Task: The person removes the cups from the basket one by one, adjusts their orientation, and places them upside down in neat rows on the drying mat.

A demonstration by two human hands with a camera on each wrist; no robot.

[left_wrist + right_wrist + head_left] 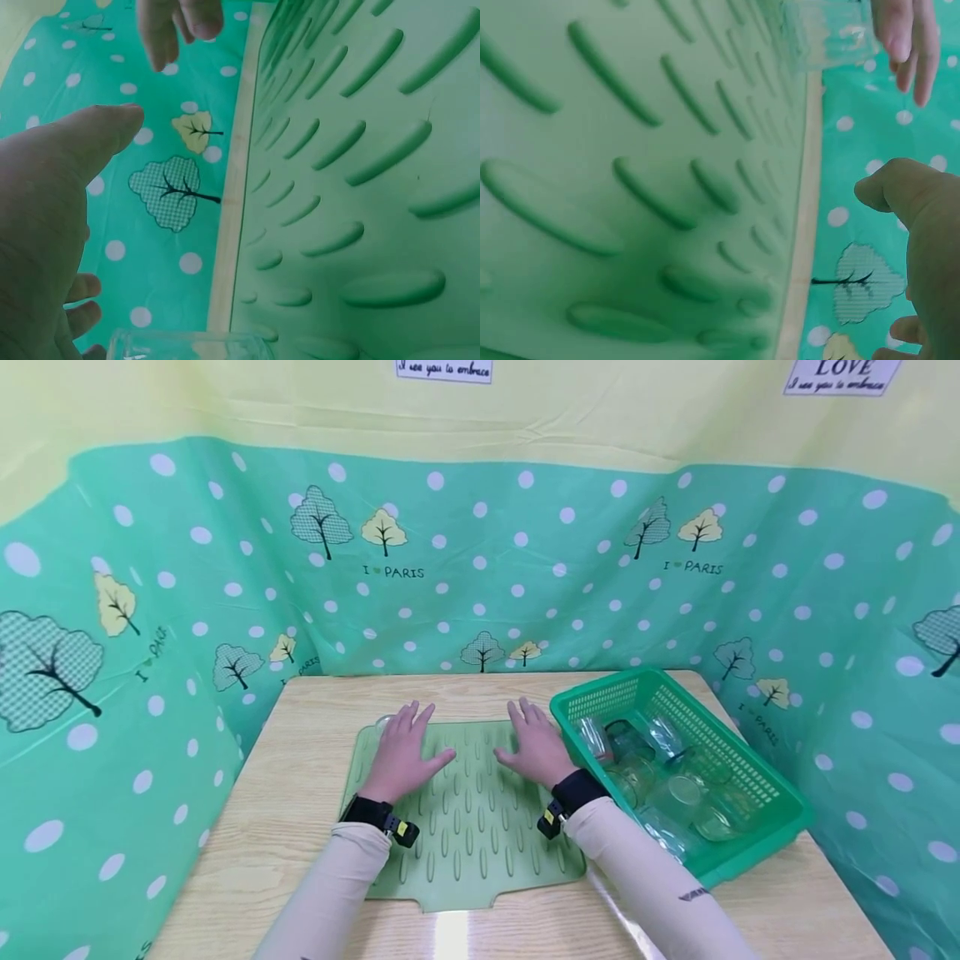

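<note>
A green ribbed mat (465, 827) lies on the wooden table (285, 802). My left hand (405, 747) and right hand (534, 742) both rest flat on it, fingers straight and spread, holding nothing. A clear glass (384, 722) stands at the mat's far left corner, just beside my left fingertips. In the left wrist view my left hand's thumb (82, 150) hovers over the mat (360, 150), with the glass (187, 346) at the bottom edge. The right wrist view shows my right hand's thumb (911, 199), the mat (630, 150) and the glass (829, 30).
A green plastic basket (757, 827) holding several clear glass jars and cups (675, 793) sits on the table to the right of the mat. A green dotted curtain (525, 577) surrounds the table on three sides.
</note>
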